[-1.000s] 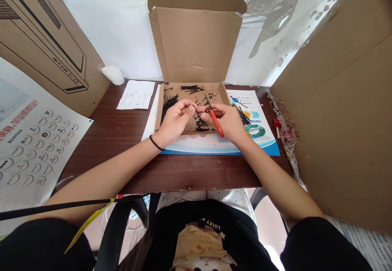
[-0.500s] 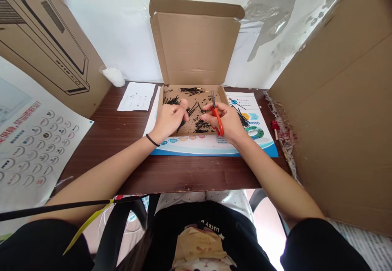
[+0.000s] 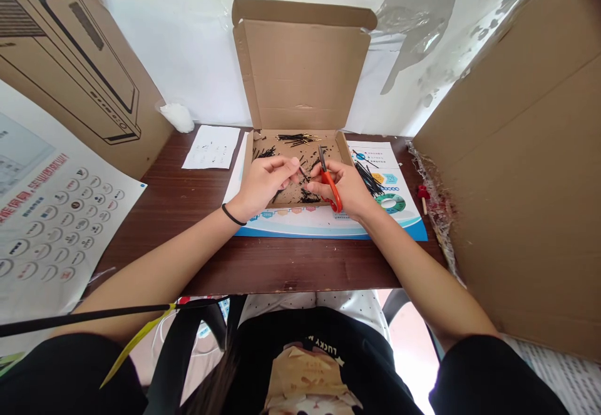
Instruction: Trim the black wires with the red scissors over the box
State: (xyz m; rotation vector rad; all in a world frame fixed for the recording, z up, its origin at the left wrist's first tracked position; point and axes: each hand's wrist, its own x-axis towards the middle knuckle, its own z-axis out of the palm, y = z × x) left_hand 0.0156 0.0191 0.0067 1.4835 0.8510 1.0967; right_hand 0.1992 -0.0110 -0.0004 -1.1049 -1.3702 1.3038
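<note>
My right hand (image 3: pixel 345 183) holds a pair of scissors (image 3: pixel 328 180) by the red-orange handles, blades pointing away from me. My left hand (image 3: pixel 267 182) is pinched, and a thin dark wire-like strand (image 3: pixel 303 170) shows at its fingertips, close to the right fingers. Both hands are over a shallow open cardboard box (image 3: pixel 346 150). Inside it lie a bundle of black strands with gold-coloured ends (image 3: pixel 298 139), more black strands (image 3: pixel 264 153) partly behind my left hand, and short black snippets (image 3: pixel 308 196).
Loose black strands (image 3: pixel 369 179) lie on a printed sheet (image 3: pixel 397 218) right of the box. A small white paper (image 3: pixel 210 147) and a white plastic bundle (image 3: pixel 177 117) sit left. Large cartons (image 3: pixel 521 152) flank the brown table (image 3: pixel 300 265). A small red object (image 3: pixel 422 193) lies near the right edge.
My left hand has moved slightly right and down, nearer the right hand, with a thin strand now showing at its fingertips. The scissors have tilted a little to the left.
</note>
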